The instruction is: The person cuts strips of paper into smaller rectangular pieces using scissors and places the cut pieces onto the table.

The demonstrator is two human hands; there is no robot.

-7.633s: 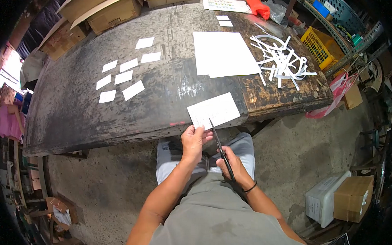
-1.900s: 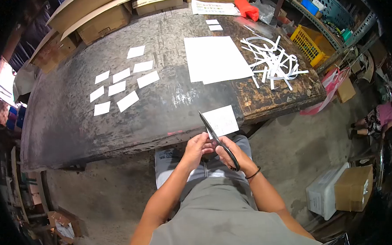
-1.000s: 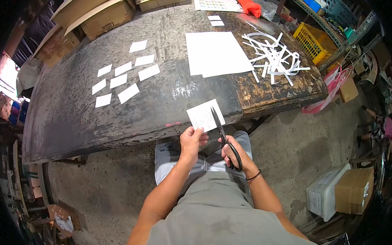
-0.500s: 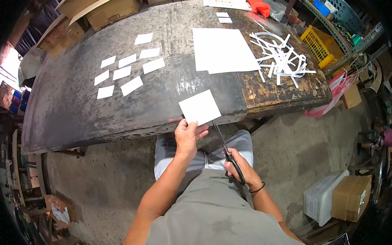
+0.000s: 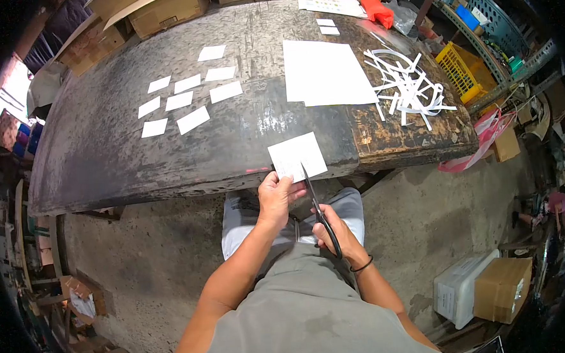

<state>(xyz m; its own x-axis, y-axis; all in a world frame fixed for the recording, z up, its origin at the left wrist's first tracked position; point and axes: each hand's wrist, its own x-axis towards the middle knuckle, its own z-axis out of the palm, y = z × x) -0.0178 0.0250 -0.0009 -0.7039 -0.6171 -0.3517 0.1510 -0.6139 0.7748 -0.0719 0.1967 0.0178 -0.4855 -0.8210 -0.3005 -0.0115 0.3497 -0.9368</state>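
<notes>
My left hand (image 5: pixel 276 199) pinches the lower left corner of a white sheet of paper (image 5: pixel 294 153) at the table's front edge. In my right hand (image 5: pixel 333 228) is a pair of black-handled scissors (image 5: pixel 318 210), gripped by the handles. The blades point up and reach into the paper from its lower edge, in its right half. Whether the blades are parted is too small to tell. Beyond, several small white paper cards (image 5: pixel 194 120) lie spread on the left of the table. A stack of larger white sheets (image 5: pixel 325 72) rests to the right of centre.
White paper strips (image 5: pixel 409 90) lie in a tangled heap on the right of the dark worn table (image 5: pixel 122 166). Cardboard boxes (image 5: pixel 165 16) line the far edge. A red plastic bag (image 5: pixel 376 8) and yellow crate (image 5: pixel 465 71) are at right. Another person (image 5: pixel 552 207) is at far right.
The scissors' blades have moved up and left, from the paper's lower edge to over its middle. The held paper has shifted slightly right and down in view.
</notes>
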